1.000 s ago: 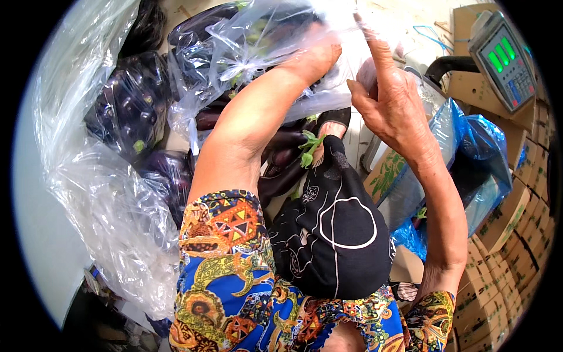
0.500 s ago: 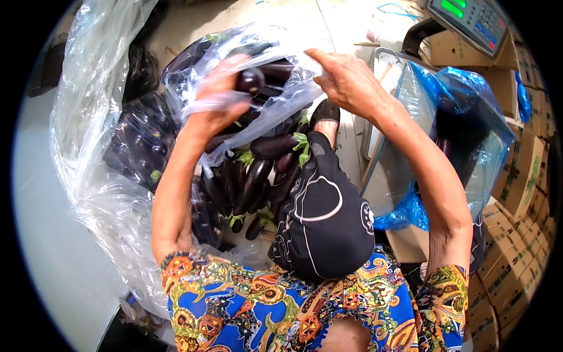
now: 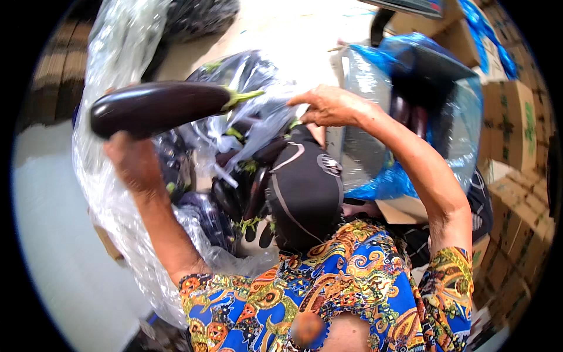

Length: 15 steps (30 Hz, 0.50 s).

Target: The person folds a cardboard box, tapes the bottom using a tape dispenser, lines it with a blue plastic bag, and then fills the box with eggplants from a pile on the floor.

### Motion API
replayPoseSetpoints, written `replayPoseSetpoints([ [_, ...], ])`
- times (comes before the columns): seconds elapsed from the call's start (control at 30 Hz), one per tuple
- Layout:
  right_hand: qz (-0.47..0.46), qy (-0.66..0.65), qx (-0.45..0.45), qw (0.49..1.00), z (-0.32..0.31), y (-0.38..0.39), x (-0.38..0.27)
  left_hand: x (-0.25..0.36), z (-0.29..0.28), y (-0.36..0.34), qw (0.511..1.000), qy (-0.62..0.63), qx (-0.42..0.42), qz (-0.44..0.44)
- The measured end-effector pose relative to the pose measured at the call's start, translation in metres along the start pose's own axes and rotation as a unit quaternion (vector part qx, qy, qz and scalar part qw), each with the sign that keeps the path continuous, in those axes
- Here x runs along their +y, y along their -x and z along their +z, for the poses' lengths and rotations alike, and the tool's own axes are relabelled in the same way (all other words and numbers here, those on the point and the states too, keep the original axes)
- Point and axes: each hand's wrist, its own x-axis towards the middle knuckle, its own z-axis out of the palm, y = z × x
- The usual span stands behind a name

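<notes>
A large dark eggplant (image 3: 158, 110) with a green stem lies lengthwise in the grip of my left hand (image 3: 132, 155), raised at the left; motion blurs that hand. My right hand (image 3: 337, 107) is at the mouth of a clear plastic bag (image 3: 258, 138), its fingers closing on the rim. Inside and behind the bag's film more eggplants show, partly hidden. Several loose eggplants (image 3: 258, 190) with green caps lie on the floor between the bag and my black-clad knee (image 3: 308, 196).
Right of my knee stands a container lined with blue plastic (image 3: 437, 94), with eggplants inside. A scale display (image 3: 410, 4) is at the top edge. Cardboard boxes (image 3: 507, 126) stack along the right. Clear plastic sheeting (image 3: 102, 193) runs down the left, beside other bagged eggplants (image 3: 205, 214).
My left hand has come out of the bag and swung up and left with an eggplant in it. The bag's mouth has sagged beside my right hand. The whole view has shifted.
</notes>
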Motion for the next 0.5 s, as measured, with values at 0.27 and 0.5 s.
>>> replayPoseSetpoints([
  [0.27,0.03,-0.137,0.278,0.95,-0.077,0.119,-0.026,0.038,0.039,-0.021,0.844,0.465,-0.203,-0.175],
  [0.5,0.07,0.278,0.115,0.951,0.001,0.221,0.034,0.034,0.179,0.021,0.83,0.379,-0.26,-0.317],
])
